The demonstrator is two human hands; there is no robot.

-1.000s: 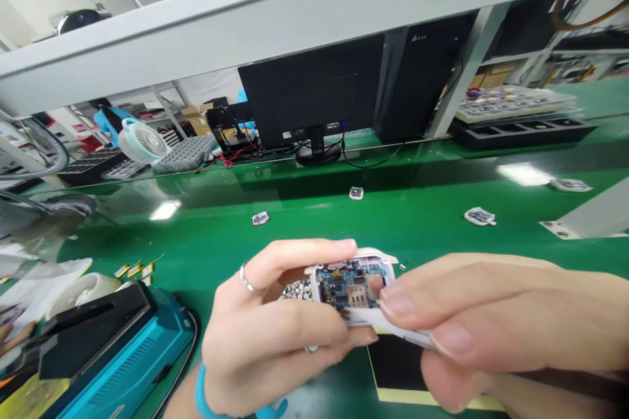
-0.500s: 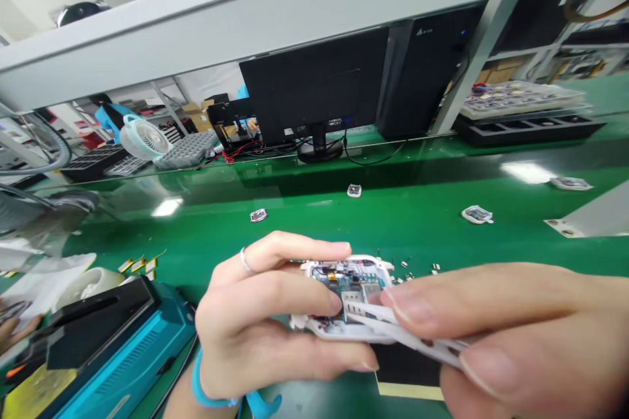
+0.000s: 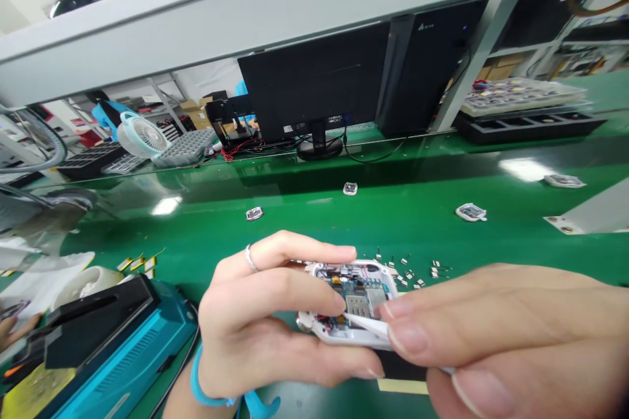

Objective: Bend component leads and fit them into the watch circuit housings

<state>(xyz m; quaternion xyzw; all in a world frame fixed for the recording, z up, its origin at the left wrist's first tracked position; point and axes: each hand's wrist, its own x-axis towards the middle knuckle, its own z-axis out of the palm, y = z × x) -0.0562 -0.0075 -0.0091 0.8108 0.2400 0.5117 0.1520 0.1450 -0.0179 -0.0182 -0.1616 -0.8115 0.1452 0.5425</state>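
Note:
My left hand [image 3: 265, 314], with a ring and a blue wrist strap, grips a white watch-like casing [image 3: 339, 338] tilted toward me. Inside the casing lies a blue circuit board [image 3: 344, 286] with metal shields and fine wires. The index fingertip presses on the board's left part. White tweezers [image 3: 368, 325] are pinched in my right hand [image 3: 521, 334]. Their tips are together and reach the lower middle of the board, close to my left index fingertip. Whether the tips hold anything is too small to tell.
Several small parts with leads [image 3: 407, 273] lie behind the casing. Further back are open casings [image 3: 470, 212] on the green bench. A teal and black machine [image 3: 128, 347] stands left, near yellow-edged pieces [image 3: 137, 264]. A monitor [image 3: 314, 85] stands behind. Another person's hand [image 3: 14, 330] shows far left.
The tweezer tips have come together and moved slightly down on the board. My right fingers have closed further around the tweezers. The casing has shifted a little right and down.

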